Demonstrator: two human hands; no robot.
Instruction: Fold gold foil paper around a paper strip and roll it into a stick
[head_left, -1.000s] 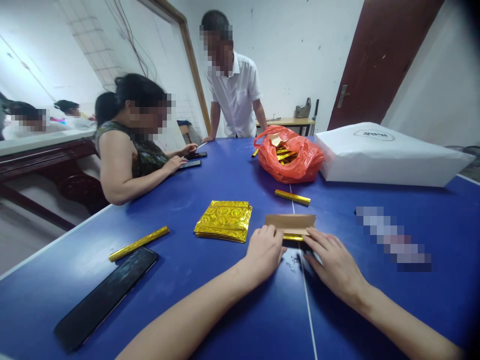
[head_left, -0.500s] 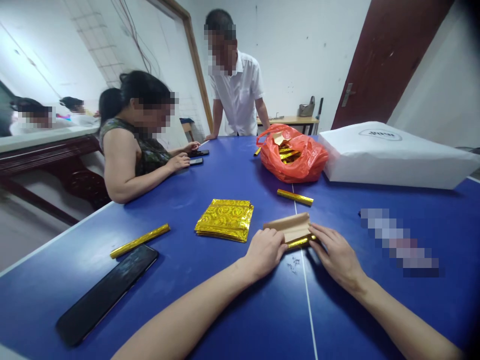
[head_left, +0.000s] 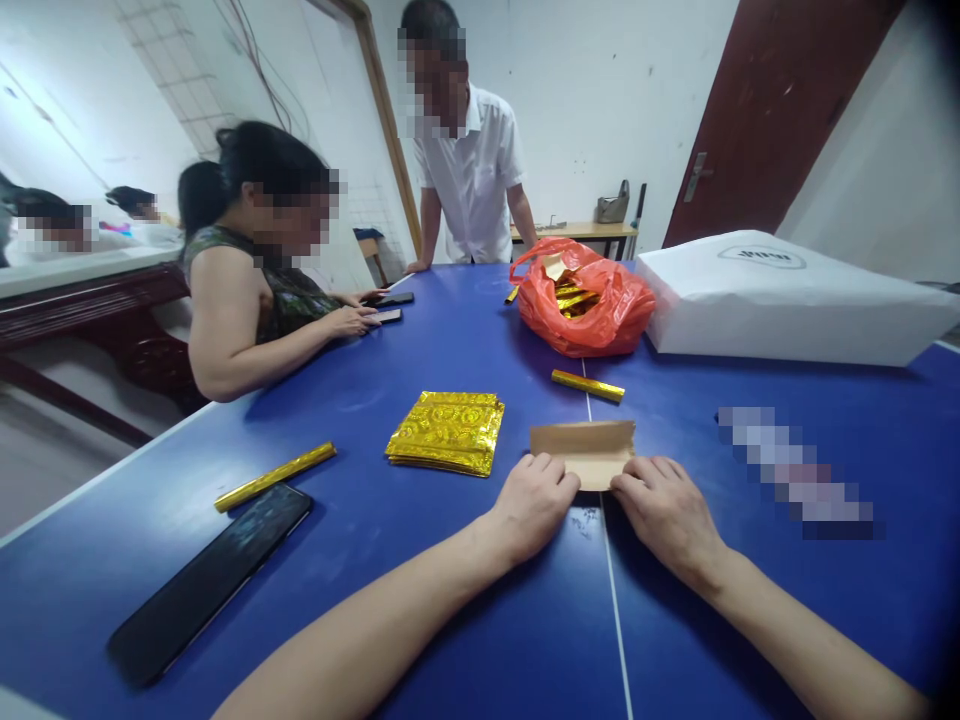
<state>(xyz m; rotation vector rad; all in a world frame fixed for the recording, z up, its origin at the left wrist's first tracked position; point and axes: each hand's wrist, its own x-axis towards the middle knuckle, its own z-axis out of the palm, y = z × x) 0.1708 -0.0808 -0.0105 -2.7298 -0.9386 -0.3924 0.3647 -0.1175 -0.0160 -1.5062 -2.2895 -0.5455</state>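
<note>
A sheet of gold foil paper, its plain tan side facing me, lies partly unfolded on the blue table, with its far edge curling up. My left hand grips its near left corner, fingers bent over the paper. At the near right corner, my right hand pinches it in the same way. My fingertips hide both near corners. Left of my left hand is a stack of gold foil sheets. A rolled gold tube rests just beyond the paper.
Another gold roll lies beside a black phone at left. A red plastic bag holds gold pieces, next to a white box-like bag. A seated person handles phones; a standing person leans on the table.
The gold strip along the paper's near edge no longer shows; more of the tan side lies exposed. My right hand has turned and closed on the near right corner. The view has shifted slightly.
</note>
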